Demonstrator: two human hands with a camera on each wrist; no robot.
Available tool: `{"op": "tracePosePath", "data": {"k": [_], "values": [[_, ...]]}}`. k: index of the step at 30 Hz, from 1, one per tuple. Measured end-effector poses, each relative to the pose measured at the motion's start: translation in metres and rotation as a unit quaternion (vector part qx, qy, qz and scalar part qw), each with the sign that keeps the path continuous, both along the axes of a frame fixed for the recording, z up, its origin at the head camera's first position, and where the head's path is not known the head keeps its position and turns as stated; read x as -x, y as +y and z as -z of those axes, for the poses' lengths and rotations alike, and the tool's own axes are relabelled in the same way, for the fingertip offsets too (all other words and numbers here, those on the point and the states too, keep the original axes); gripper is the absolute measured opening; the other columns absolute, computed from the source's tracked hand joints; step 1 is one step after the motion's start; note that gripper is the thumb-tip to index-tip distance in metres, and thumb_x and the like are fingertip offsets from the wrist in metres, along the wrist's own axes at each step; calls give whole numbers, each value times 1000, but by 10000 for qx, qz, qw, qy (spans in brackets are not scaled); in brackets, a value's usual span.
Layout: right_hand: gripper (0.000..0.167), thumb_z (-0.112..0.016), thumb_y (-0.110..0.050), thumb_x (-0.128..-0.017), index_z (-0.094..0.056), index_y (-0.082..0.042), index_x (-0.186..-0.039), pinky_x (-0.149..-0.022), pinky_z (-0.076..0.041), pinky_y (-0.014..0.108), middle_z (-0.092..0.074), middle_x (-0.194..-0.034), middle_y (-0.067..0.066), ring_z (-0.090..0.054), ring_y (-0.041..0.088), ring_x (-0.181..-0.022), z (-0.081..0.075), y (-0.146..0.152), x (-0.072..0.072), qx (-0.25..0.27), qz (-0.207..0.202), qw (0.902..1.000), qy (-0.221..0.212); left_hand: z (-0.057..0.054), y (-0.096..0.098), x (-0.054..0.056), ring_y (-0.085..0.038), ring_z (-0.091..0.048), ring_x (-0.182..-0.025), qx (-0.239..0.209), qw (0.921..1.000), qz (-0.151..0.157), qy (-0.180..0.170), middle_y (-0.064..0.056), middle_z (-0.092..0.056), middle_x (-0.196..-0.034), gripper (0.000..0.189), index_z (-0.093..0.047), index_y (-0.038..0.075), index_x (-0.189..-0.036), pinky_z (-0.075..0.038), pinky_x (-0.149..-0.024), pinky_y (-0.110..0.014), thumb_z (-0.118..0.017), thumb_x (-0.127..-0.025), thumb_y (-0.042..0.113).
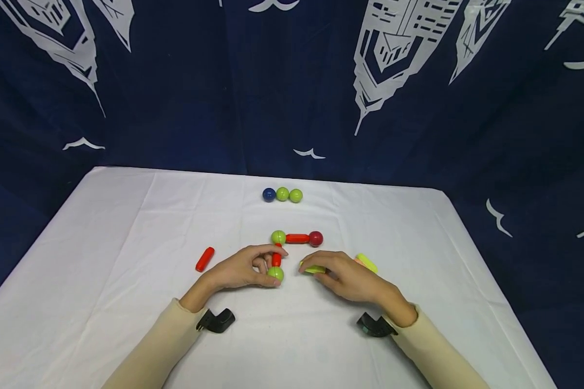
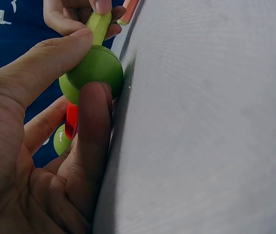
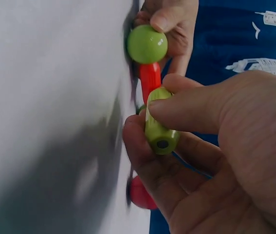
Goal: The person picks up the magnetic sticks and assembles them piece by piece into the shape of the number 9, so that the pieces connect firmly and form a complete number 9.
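On the tabletop [image 1: 126,259], the left hand [image 1: 240,269] is pinching a green ball [image 1: 275,274]; near it, the right hand [image 1: 347,276] is holding a yellow rod [image 3: 162,127], probably light and stiff, best pinched mid-length.

A dark blue curtain [image 1: 175,108] hangs behind and to both sides of the table [image 1: 418,232], printed in white with upside-down tall buildings [image 1: 391,46] and small birds [image 1: 84,142]. A white cloth [image 1: 92,254] with faint straight creases covers the table; in the right wrist view a soft grey shadow [image 3: 55,180] spreads across it
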State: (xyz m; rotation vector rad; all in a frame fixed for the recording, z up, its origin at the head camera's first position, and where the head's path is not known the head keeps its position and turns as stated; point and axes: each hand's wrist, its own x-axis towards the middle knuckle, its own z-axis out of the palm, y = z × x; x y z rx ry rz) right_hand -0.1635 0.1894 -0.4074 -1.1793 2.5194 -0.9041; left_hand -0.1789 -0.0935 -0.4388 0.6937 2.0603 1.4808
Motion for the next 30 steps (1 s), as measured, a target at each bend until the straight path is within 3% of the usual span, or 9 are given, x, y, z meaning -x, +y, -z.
{"op": "tracePosePath", "data": {"k": [6, 30], "values": [[35, -66, -6, -96, -64, -16, -129, -100, -50, 35, -66, -127, -6, -61, 9, -115, 3, -8, -4, 141, 72, 9999, 53, -1, -1, 0, -12, -58, -70, 14, 10000, -10, 32, -4, -56, -93, 57, -58, 9, -134, -47, -79, -27, -82, -83, 14], [28, -68, -13, -96, -66, -17, -123, -88, -53, 27, -68, -119, -6, -61, 6, -99, 14, -20, -9, 145, 284, 9995, 47, 0, 1, -1, -14, -58, -71, 98, 9999, -25, 32, -5, -57, -93, 54, -58, 10, -132, -47, -78, -28, -81, -84, 15]]}}
